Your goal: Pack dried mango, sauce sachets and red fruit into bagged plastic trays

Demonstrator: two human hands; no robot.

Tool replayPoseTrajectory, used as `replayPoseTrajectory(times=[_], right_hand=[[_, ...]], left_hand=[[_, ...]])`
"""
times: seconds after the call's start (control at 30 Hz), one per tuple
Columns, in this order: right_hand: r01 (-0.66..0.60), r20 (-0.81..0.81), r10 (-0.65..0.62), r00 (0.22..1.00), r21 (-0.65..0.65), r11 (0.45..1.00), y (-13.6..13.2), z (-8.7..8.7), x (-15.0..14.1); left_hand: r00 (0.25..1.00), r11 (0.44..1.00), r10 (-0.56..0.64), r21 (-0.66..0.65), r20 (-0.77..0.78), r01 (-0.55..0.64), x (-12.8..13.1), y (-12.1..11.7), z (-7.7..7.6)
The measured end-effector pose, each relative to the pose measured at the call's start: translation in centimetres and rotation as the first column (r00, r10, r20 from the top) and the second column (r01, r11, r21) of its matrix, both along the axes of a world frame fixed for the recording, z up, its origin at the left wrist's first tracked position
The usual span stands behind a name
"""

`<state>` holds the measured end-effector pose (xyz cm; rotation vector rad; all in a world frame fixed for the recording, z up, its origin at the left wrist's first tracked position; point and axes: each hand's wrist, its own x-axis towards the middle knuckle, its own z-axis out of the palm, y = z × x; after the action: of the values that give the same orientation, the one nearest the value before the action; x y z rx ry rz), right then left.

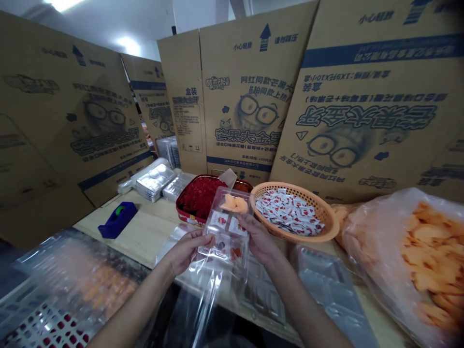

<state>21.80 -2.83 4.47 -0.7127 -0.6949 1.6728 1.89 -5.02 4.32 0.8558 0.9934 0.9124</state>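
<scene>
Between both hands is a clear plastic tray [226, 223], tilted up toward me over the table's front edge. Its top compartment holds orange pieces [235, 203]; white sachets with red print [219, 220] sit below, and small red bits [235, 253] show near the bottom. Clear plastic film [208, 304] covers the tray's lower part and hangs down; whether it is a bag I cannot tell. My left hand [187, 249] pinches the left edge. My right hand [255, 237] grips the right edge, its thumb by a sachet.
Behind stand a red tin [188, 218], an orange basket [331, 220] of sachets and tall cartons [250, 63]. A blue tape dispenser [118, 221] and stacked clear trays [154, 179] are left. Right are a bag of orange pieces [431, 256] and clear trays [333, 290]. Filled packs [90, 273] lie over a white crate [43, 324].
</scene>
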Motion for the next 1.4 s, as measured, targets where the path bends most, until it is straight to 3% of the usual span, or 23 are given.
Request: replayPoseTrajectory(times=[0.17,0.37,0.5,0.77,0.97,1.1,1.2,1.4], right_hand=[[0.067,0.013,-0.069,0.998,0.131,0.989,0.0,0.9,-0.1],[0.239,-0.032,-0.238,0.971,0.076,0.968,2.3,1.3,0.5],[0.263,0.069,-0.269,0.961,0.093,0.960,3.3,1.0,0.6],[0.145,0.212,-0.174,0.962,0.146,0.979,2.6,0.1,0.1],[0.106,0.417,-0.199,0.887,0.235,0.966,1.8,0.0,-0.1],[0.066,0.541,-0.247,0.804,0.332,0.941,0.8,1.2,-0.4],[-0.049,0.641,-0.235,0.730,0.392,0.918,0.0,2.2,-0.5],[-0.239,0.768,-0.339,0.544,0.528,0.815,-1.2,3.4,-0.8]], left_hand=[[0.992,1.000,-0.006,-0.026,0.123,0.009,0.4,0.3,-0.3],[0.991,0.999,-0.013,-0.037,0.130,0.018,0.3,-0.3,-0.5],[0.982,0.995,0.020,-0.104,0.188,0.000,0.4,-0.3,-0.7],[0.970,0.990,0.100,-0.120,0.224,-0.074,1.2,0.8,-0.6],[0.957,0.986,0.128,-0.139,0.259,-0.095,1.5,0.8,-0.3],[0.948,0.986,0.157,-0.105,0.277,-0.132,1.5,0.6,-0.3],[0.942,0.982,0.187,-0.082,0.278,-0.170,1.3,0.2,-0.2],[0.955,0.979,0.185,0.035,0.232,-0.198,1.3,-1.4,1.6]])
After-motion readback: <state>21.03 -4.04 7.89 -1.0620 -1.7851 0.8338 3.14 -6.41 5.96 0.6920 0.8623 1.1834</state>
